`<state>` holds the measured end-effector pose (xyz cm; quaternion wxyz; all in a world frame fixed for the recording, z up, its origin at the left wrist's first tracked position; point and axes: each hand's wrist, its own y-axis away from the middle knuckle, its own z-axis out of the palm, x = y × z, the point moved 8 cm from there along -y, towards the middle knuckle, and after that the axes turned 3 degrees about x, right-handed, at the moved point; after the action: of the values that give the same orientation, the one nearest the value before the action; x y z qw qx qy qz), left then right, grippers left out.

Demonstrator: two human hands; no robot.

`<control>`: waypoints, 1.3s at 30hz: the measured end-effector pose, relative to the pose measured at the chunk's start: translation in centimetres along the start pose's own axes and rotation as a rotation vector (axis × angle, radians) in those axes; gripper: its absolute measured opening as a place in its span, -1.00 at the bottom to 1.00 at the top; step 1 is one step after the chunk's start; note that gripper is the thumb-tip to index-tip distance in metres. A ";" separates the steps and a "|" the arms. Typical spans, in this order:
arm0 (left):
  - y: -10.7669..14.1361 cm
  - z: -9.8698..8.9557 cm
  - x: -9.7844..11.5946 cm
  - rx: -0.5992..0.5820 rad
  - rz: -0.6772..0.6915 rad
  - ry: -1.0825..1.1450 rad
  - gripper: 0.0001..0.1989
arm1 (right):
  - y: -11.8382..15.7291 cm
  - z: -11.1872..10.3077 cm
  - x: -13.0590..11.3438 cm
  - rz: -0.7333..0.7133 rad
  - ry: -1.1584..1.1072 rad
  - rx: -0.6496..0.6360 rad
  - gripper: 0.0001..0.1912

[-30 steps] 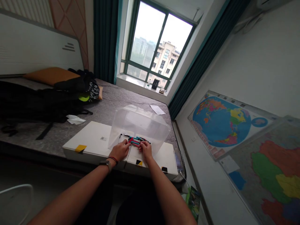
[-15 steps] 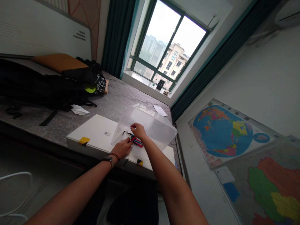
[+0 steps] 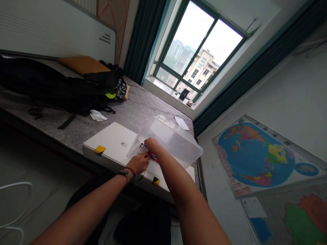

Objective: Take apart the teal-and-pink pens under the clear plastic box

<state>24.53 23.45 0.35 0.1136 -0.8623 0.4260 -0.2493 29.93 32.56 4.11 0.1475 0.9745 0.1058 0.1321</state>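
Head view: the right hand (image 3: 153,145) curls over coloured pens (image 3: 152,157), its grip hidden, beneath a tilted clear plastic bin (image 3: 173,143), with the left hand (image 3: 138,162) bunched just beside them.

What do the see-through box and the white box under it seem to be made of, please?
The see-through box looks like thin moulded plastic with a frosted finish: light passes through it milkily, and its rim catches soft highlights. The white box looks like smooth, matte coated card, going by its crisp folded edges, though the picture cannot confirm this.
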 end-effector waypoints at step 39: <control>-0.1 -0.4 -0.2 -0.031 -0.060 0.043 -0.73 | 1.1 -0.5 0.2 -0.185 0.028 0.092 -0.74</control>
<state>24.28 23.63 0.70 0.0833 -0.8707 0.4062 -0.2645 30.16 31.74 4.98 0.1124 0.9644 0.2032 0.1267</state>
